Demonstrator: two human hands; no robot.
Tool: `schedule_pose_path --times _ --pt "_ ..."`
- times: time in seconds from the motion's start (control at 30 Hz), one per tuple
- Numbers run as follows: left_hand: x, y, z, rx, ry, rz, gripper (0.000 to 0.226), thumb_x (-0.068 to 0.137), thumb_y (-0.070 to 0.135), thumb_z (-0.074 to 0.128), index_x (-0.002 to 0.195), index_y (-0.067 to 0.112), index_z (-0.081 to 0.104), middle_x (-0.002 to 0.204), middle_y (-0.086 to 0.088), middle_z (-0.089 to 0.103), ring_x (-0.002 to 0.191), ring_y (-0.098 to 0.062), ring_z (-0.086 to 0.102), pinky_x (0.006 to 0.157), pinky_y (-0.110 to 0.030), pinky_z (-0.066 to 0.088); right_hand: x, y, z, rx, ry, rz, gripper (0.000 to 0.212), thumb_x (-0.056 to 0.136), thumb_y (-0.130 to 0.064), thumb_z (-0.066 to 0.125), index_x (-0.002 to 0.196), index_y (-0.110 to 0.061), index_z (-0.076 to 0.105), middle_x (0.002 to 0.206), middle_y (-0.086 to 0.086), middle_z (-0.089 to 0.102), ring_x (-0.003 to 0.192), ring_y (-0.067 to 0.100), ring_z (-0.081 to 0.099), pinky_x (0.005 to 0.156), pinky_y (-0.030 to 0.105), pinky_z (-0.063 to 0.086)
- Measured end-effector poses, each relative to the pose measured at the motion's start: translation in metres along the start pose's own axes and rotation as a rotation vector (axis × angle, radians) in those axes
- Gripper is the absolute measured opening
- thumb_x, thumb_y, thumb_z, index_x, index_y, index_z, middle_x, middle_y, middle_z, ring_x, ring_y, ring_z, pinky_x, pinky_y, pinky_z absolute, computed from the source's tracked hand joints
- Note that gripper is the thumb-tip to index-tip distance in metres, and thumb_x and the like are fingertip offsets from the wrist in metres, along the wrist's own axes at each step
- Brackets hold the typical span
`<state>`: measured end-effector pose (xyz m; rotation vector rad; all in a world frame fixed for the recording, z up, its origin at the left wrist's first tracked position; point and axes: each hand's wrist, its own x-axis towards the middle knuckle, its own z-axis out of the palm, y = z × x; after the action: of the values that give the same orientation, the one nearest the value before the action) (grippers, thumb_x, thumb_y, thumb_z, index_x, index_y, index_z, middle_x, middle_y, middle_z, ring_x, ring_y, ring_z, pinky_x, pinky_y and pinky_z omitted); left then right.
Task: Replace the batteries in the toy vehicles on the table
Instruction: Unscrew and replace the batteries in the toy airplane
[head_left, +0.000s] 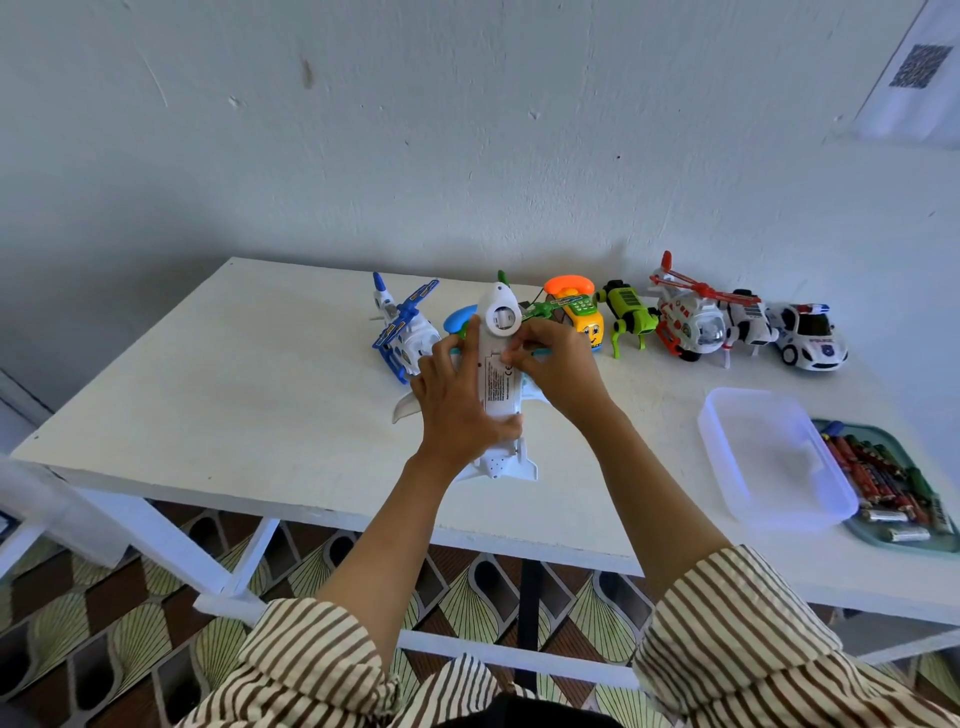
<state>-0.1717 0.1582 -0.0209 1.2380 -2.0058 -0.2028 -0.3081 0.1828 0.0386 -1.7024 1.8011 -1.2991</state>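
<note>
— Left hand (457, 410) is gripping the upturned toy plane (498, 387) on the white table (234, 389); right hand (558, 366) is pinching at its belly.
— Around them?
— Other toys (691, 322) are lining the wall (467, 156); batteries (878, 478) are lying in a tray (924, 550) beside a clear box (769, 457).

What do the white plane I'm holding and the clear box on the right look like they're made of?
The white plane is likely hard moulded plastic, smooth and slightly glossy, with text printed on its belly. The clear box is probably thin translucent plastic, frosted-looking; the table shows faintly through it.
</note>
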Motion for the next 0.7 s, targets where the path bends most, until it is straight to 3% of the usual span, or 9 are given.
schedule_pose_path --times 0.37,0.53,0.57,0.7 --pt "0.0007 0.0038 -0.0033 0.022 -0.063 -0.023 0.115 0.047 0.062 0.050 0.150 0.022 0.019 0.127 -0.010 0.036 0.110 -0.027 0.034 0.090 -0.043 0.033 0.0012 -0.0010 -0.0013 0.014 0.013 0.021 0.009 0.078 -0.007 0.073 0.084 -0.002 0.070 0.086 0.010 0.071 0.077 0.014 0.061 0.078 0.023 0.050" --pt "-0.0020 0.0061 -0.0039 0.045 -0.045 -0.001 0.114 0.049 0.056 0.062 0.147 0.026 0.013 0.126 -0.013 0.039 0.108 -0.030 0.036 0.089 -0.044 0.035 -0.0019 -0.0028 0.0012 -0.004 0.055 0.039 0.010 0.076 -0.006 0.074 0.082 -0.001 0.067 0.084 0.009 0.069 0.075 0.015 0.059 0.072 0.017 0.049" --pt "-0.0028 0.0069 -0.0032 0.048 -0.037 0.003 0.114 0.048 0.055 0.063 0.147 0.025 0.013 0.126 -0.013 0.040 0.108 -0.031 0.038 0.088 -0.044 0.035 -0.0027 -0.0032 0.0021 -0.018 0.069 0.049 0.011 0.076 -0.006 0.074 0.081 -0.001 0.066 0.084 0.009 0.068 0.075 0.016 0.058 0.071 0.018 0.048" --pt "-0.0024 0.0090 -0.0013 0.063 -0.027 0.013 0.114 0.047 0.053 0.064 0.146 0.025 0.015 0.125 -0.013 0.041 0.106 -0.033 0.041 0.086 -0.044 0.036 -0.0037 -0.0019 0.0070 -0.050 0.122 0.099 0.016 0.076 -0.006 0.073 0.085 -0.001 0.061 0.086 0.012 0.067 0.081 0.023 0.061 0.079 0.042 0.052"
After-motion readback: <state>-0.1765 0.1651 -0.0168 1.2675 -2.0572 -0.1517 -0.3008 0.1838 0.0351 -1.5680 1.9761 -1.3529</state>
